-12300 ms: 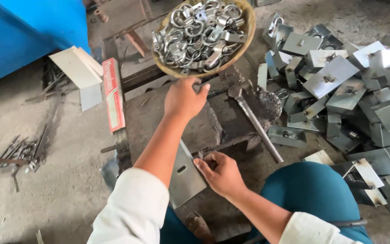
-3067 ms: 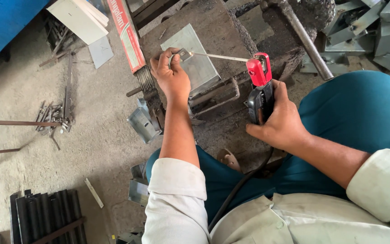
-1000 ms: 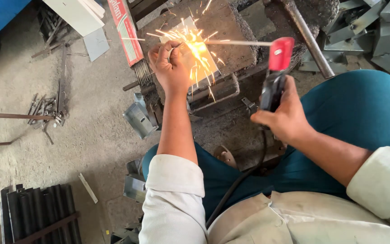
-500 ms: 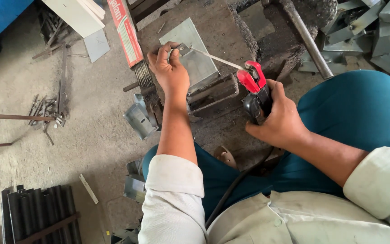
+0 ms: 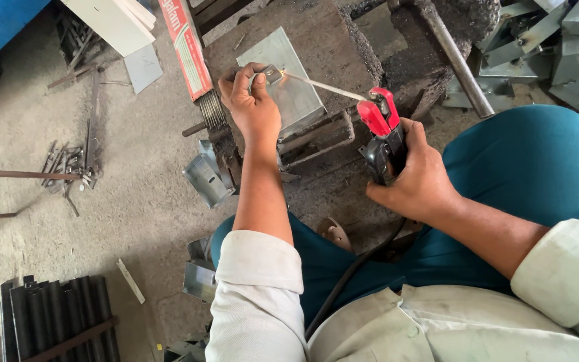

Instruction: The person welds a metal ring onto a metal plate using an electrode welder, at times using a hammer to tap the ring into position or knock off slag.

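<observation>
Grey folded sheet-metal bracket (image 5: 289, 90) lying on the dark, rough metal bench (image 5: 316, 30) — pinned at its upper left corner by the left hand (image 5: 252, 104), grip pressed onto a small metal ring (image 5: 267, 72). Red-jawed black electrode holder (image 5: 384, 137) clenched in the right hand (image 5: 413, 177) — thin welding rod (image 5: 323, 86) reaching to the ring.

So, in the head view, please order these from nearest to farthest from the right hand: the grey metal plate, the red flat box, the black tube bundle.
1. Grey metal plate, just up-left of the right hand.
2. Red flat box, farther up-left.
3. Black tube bundle, far lower left.
</observation>
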